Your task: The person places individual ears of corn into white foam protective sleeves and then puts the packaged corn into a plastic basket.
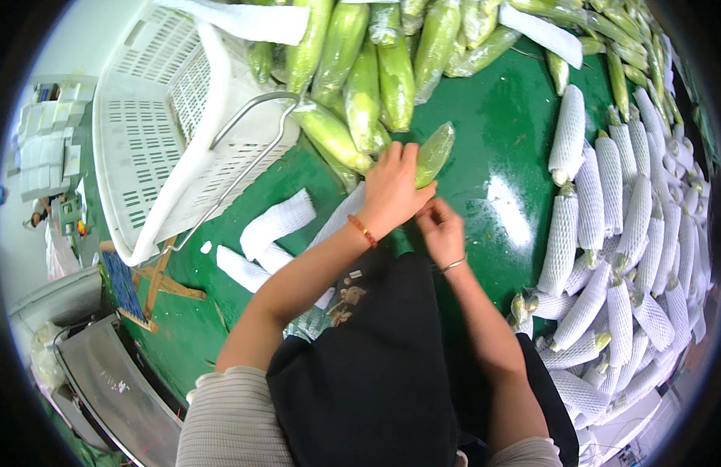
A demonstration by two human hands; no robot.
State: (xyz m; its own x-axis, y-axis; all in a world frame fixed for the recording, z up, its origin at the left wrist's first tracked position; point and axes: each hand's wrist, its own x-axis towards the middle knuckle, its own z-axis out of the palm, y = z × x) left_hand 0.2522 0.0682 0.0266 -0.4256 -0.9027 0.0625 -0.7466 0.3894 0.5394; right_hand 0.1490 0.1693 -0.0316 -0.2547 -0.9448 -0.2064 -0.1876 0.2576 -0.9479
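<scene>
An ear of corn in its green husk, wrapped in clear plastic film [435,154], is in my left hand [392,190], its tip pointing away from me. My left palm and fingers cover much of its side. Close by the ear's near end is my right hand [445,230], fingers bent together; whatever lies between them is hidden. A white foam net sleeve [340,219] lies partly under my left forearm. To its left are a bent foam net sleeve [279,225] and another flat sleeve [241,268] on the green floor [483,134].
Film-wrapped corn ears [360,87] are heaped ahead. A white plastic crate [203,152] with a wire handle [261,157] tilts at the left, near a wooden folding stool [144,286]. Many net-sleeved ears [620,233] pile up on the right. A metal-topped unit [115,385] stands lower left.
</scene>
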